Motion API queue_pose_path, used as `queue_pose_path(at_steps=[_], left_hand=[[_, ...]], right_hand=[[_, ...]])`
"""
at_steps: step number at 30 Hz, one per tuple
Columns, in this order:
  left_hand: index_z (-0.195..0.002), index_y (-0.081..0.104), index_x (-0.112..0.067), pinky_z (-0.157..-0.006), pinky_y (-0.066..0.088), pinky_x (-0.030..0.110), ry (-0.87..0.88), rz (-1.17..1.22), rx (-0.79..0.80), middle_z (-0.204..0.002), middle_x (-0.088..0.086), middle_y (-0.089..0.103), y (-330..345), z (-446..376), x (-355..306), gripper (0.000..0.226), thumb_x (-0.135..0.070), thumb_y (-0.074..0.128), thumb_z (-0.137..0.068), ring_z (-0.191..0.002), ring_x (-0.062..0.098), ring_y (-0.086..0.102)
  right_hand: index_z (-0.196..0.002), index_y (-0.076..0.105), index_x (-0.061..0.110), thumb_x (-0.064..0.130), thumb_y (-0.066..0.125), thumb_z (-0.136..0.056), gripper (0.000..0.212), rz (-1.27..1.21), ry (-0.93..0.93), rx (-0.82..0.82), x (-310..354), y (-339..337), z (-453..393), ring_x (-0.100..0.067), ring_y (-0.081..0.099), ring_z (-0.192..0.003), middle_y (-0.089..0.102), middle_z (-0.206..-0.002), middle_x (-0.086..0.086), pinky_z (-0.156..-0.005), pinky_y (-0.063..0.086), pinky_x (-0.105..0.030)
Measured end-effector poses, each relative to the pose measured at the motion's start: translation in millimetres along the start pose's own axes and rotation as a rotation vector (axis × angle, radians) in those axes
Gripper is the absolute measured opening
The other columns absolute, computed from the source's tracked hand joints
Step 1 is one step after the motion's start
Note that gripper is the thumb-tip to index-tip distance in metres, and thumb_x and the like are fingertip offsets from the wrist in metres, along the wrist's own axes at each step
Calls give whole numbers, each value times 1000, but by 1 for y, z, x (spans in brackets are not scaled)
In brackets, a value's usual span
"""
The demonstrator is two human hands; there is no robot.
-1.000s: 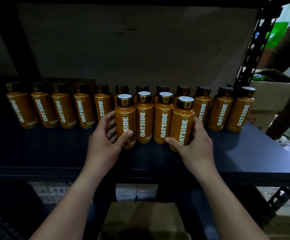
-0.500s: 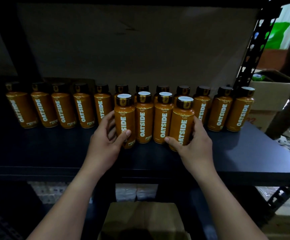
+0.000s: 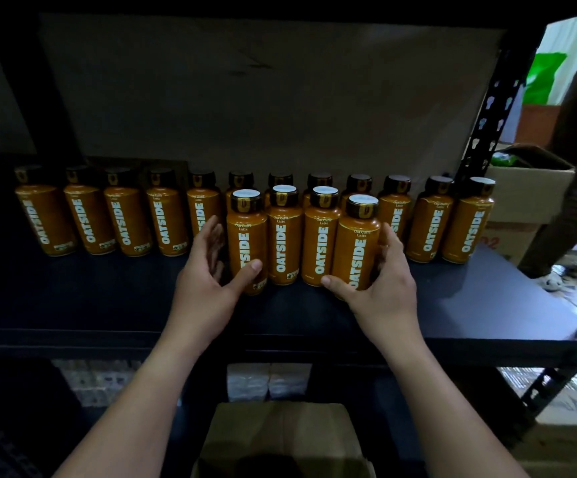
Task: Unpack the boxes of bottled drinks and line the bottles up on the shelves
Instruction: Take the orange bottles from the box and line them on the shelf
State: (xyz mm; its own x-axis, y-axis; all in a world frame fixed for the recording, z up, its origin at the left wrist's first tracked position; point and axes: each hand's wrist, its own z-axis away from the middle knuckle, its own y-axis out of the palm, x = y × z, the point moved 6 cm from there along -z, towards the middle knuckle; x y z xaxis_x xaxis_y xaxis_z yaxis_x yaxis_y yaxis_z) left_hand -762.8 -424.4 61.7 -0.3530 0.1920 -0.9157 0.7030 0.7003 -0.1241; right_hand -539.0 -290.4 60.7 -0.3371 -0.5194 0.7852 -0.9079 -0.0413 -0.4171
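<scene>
Bottles point(image 3: 281, 236) stand in two rows on the dark shelf point(image 3: 487, 298). Left hand point(image 3: 207, 281) and right hand point(image 3: 383, 288) each curl around an end bottle of the front four, partly hiding both labels.

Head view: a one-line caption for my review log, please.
Left hand and right hand bracket four front-row bottles on a dark shelf.

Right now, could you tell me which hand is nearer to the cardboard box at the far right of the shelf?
Right. The right hand cups the front bottle nearest that box; the left hand is further left.
</scene>
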Motion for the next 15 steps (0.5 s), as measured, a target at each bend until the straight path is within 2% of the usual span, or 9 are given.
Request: queue_pose_path(at_steps=[3,5,7,9,11,13,15], left_hand=[[-153,32,-44,-118,40,37,38,27,-123,-158,-15,40,-11,10,0,83,-25,79,-87,-144,4,40],[-149,39,-42,-110,47,31,91,53,-189,-151,-11,47,-16,24,-5,75,-18,77,-89,-138,5,48],[-143,45,-35,-99,53,25,151,55,-218,-134,-6,57,-19,42,-10,65,-9,73,-91,-124,7,58],[-132,54,-27,-88,55,23,209,55,-228,-109,-4,63,-21,60,-14,47,-7,71,-92,-102,13,65],[-118,61,-26,-79,55,22,249,54,-239,-93,-6,63,-22,81,-15,33,-8,72,-92,-86,18,65],[-110,63,-27,-71,54,22,267,12,-238,-87,-8,63,-21,99,-13,28,-9,74,-91,-79,16,64],[-107,64,-24,-66,54,23,270,-69,-184,-84,-7,64,-16,114,-1,25,-9,75,-90,-75,17,64]], right_hand=[[-159,11,29,32,92,-68,121,15,15,-50,4,-9,10,-12,49,-123,38,-148,1,-100,47,-33],[-159,10,30,31,93,-68,123,41,3,-84,7,-15,21,-13,51,-115,36,-144,0,-94,47,-28],[-159,11,29,32,92,-69,121,68,-24,-89,9,-18,34,-10,51,-106,37,-137,2,-89,47,-21],[-157,19,27,32,91,-71,113,93,-84,-95,10,-18,49,-6,49,-93,40,-125,5,-82,40,-12],[-152,32,22,30,90,-73,99,82,-183,-120,12,-19,69,-8,49,-87,45,-111,6,-79,40,-11],[-145,41,20,28,88,-76,83,72,-263,-112,14,-15,92,-9,50,-86,46,-102,7,-79,41,-10],[-141,44,23,26,85,-79,73,87,-303,-35,12,-3,114,-7,50,-89,45,-99,10,-81,42,-11]])
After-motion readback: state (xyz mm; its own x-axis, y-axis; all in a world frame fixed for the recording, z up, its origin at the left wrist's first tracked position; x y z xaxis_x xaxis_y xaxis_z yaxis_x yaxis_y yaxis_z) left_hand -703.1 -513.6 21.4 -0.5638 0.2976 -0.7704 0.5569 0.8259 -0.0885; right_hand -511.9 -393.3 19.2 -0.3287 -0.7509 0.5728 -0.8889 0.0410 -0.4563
